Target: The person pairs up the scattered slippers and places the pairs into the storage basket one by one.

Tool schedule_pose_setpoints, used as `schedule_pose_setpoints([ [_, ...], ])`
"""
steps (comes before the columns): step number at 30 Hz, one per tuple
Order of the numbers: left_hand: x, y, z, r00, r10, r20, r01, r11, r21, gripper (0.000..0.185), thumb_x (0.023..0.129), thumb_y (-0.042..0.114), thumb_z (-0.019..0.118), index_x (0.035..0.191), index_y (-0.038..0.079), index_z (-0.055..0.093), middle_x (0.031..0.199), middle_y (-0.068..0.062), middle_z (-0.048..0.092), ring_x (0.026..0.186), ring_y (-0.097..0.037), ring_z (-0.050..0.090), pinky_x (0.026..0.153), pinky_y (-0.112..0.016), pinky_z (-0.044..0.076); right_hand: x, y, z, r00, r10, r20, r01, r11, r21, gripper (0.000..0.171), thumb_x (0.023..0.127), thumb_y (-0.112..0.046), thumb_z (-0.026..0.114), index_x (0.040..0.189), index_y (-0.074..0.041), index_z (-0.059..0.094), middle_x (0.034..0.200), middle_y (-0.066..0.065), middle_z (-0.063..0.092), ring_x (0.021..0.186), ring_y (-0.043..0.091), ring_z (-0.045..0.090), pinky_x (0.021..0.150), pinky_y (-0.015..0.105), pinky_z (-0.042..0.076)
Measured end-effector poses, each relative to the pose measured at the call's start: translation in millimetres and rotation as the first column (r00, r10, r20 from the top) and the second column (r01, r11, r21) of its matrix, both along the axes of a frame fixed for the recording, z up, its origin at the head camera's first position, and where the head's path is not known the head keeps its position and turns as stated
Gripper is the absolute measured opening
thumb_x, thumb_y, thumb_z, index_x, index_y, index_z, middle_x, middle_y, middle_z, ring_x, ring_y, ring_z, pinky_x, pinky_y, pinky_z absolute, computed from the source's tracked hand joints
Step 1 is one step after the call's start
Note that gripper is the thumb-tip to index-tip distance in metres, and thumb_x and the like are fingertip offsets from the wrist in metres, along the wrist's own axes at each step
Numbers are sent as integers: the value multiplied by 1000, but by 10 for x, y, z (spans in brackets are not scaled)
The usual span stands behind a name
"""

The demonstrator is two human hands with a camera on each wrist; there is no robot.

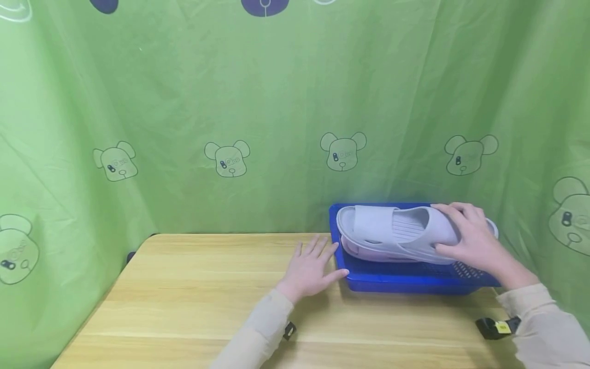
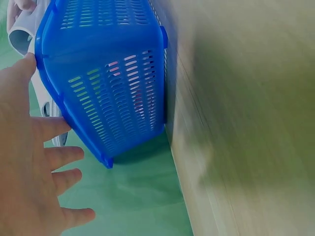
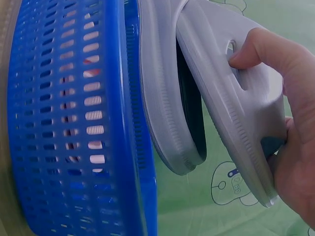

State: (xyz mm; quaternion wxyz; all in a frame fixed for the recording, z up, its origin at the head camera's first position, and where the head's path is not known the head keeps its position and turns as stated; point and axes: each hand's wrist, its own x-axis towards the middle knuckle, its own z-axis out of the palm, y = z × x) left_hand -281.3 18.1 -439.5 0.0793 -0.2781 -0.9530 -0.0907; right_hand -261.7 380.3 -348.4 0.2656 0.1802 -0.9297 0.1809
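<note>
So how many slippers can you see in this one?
2, perhaps more hidden. A pale grey slipper gripped by the right hand sits over the blue basket; a pinkish slipper lies beneath it inside the basket, mostly covered.

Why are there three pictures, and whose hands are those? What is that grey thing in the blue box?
They are one person's two hands, filmed by three small cameras at the same moment. The big picture comes from a camera on the head, looking down at a wooden table. The other two come from cameras on each wrist, so everything looks close and sideways. A blue plastic basket with holes stands on the table. The right hand has its grip on a light grey slipper at the basket's top. The left hand lies flat on the table, its thumb against the basket.
</note>
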Motion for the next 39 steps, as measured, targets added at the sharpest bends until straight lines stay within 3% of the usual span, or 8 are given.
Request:
schedule_pose_setpoints([
  [6, -50, 46, 20, 999, 8, 36, -8, 1000, 10, 80, 92, 77, 19, 156, 29, 21, 164, -2, 20, 153, -24, 14, 119, -60, 20, 1, 73, 12, 1000, 0, 7, 0, 1000, 22, 90, 56, -18, 85, 138, -10, 48, 127, 31, 43, 112, 49, 35, 77, 66, 35],
  [17, -140, 76, 50, 997, -3, 79, 3, 1000, 11, 84, 90, 79, 25, 156, 27, 19, 165, -1, 15, 154, -22, 8, 120, -60, 19, -17, 119, 32, 999, 43, 8, -43, 997, 63, 89, 54, -19, 86, 136, -9, 50, 125, 29, 44, 111, 48, 35, 76, 66, 36],
  [30, -244, 98, 64, 995, -37, 90, 37, 999, -4, 89, 88, 80, 29, 157, 27, 15, 166, 2, 10, 154, -20, 4, 121, -59, 16, -74, 137, -23, 997, 73, 1, -72, 991, 112, 85, 55, -21, 85, 133, -10, 53, 121, 26, 48, 105, 44, 40, 73, 62, 39],
  [39, -241, 85, 84, 995, -47, 91, 48, 999, -12, 89, 88, 79, 30, 157, 26, 13, 165, 2, 11, 154, -21, 4, 121, -61, 15, -91, 119, -101, 996, 84, 14, -85, 988, 132, 86, 53, -22, 86, 132, -10, 53, 119, 24, 50, 103, 41, 41, 71, 60, 41],
])
